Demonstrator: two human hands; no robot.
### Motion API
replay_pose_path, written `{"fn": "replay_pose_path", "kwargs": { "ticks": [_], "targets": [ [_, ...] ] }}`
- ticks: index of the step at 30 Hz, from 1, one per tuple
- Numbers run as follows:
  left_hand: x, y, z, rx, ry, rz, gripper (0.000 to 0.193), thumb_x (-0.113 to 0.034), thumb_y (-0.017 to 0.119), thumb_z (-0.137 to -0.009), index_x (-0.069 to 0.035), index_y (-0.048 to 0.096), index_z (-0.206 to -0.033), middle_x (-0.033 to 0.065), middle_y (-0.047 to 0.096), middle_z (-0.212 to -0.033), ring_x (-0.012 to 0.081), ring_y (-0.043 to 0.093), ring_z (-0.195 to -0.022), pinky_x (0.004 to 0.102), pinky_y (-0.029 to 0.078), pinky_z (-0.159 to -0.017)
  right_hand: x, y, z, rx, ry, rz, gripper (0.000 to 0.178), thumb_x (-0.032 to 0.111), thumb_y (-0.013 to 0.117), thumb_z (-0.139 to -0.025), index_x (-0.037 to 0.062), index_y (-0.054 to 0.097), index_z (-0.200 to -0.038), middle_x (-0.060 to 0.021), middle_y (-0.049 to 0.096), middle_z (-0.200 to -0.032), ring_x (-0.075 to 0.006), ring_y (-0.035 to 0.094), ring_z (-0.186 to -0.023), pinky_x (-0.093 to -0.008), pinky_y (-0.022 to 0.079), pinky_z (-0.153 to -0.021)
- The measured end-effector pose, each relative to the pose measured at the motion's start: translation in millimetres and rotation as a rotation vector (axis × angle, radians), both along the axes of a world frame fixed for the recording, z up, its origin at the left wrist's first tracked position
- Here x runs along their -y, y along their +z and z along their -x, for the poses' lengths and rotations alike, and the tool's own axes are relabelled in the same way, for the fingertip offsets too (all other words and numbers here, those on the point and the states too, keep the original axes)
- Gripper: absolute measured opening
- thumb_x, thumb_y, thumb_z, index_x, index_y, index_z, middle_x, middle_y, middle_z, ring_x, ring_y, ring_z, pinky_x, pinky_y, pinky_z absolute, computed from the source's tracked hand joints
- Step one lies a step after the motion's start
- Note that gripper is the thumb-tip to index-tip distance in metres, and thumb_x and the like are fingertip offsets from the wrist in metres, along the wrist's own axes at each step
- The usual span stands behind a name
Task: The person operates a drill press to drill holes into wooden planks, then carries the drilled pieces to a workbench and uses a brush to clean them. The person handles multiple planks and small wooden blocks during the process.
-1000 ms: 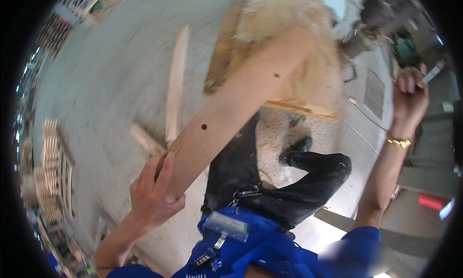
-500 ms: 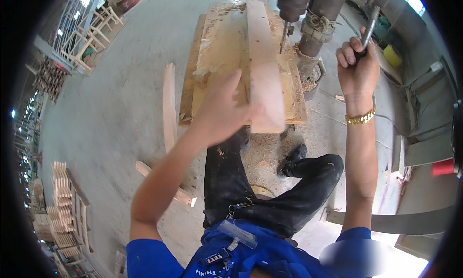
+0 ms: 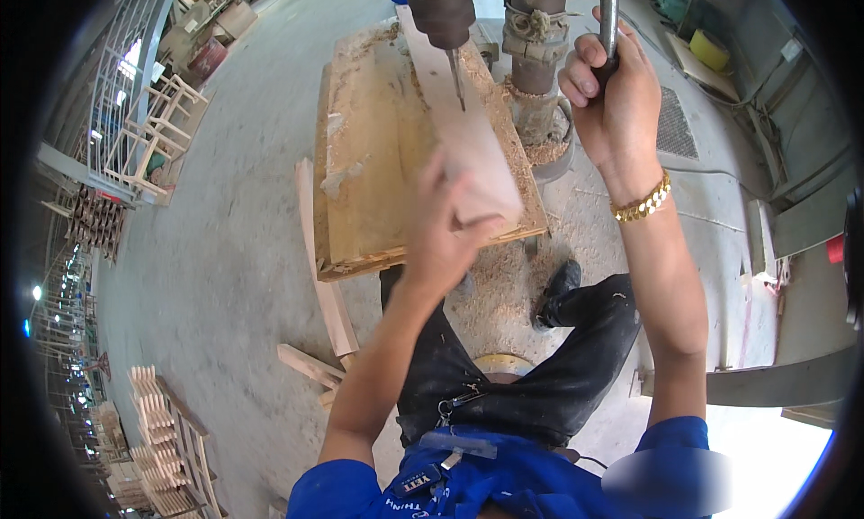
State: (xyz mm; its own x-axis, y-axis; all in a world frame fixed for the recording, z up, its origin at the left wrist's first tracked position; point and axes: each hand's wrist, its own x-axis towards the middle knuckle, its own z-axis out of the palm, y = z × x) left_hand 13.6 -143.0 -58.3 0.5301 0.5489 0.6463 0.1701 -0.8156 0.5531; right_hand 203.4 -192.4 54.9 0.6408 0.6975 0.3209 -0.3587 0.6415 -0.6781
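A long pale wooden board (image 3: 477,141) lies lengthwise on the wooden drill table (image 3: 369,195), its near end blurred. My left hand (image 3: 441,231), also smeared, is round the board's near left corner, thumb at the end and fingers along the side and top. Over the board hangs the drill chuck (image 3: 441,13) with a thin drill bit (image 3: 458,78); whether the tip touches the wood, I cannot tell. On the right, my right hand (image 3: 616,96), raised and wearing a gold bracelet (image 3: 642,200) at the wrist, is closed round the metal lever (image 3: 609,19) by its dark grip.
The drill's column (image 3: 537,60) stands right of the table, with shavings around it. On the floor at left lie a long wooden strip (image 3: 315,249) and short offcuts (image 3: 310,366). Stacked wooden parts (image 3: 157,429) stand lower left; chair frames (image 3: 157,132) are farther back.
The board has slid away from me, so its near end no longer overhangs the table, and it now lies under the bit. My left hand moved with it; the right stays on the lever.
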Motion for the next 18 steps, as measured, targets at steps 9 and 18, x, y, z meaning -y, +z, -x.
{"fn": "replay_pose_path", "kwargs": {
  "ticks": [9,18],
  "targets": [
    [-41,3,6,-0.032,-0.044,0.331,0.056,-0.013,0.080,-0.061,-0.004,0.056,-0.111,0.0241,0.039,-0.132,0.0336,0.045,-0.118,0.0376,0.041,-0.095,-1,-3,-7,0.003,0.038,0.000,0.022,0.017,0.030,-0.096,0.0068,0.044,-0.111,0.0010,0.042,-0.068,-0.0079,0.030,-0.052,-0.0214,0.028,-0.047],
    [-42,-3,5,-0.008,-0.004,0.279,0.054,-0.014,0.081,-0.060,-0.004,0.058,-0.108,0.0248,0.047,-0.126,0.0331,0.048,-0.117,0.0369,0.041,-0.095,-15,1,-56,-0.023,0.025,0.085,0.018,0.024,0.039,-0.093,0.0083,0.046,-0.098,-0.0001,0.045,-0.063,-0.0093,0.034,-0.044,-0.0229,0.026,-0.039]
  ]
}}
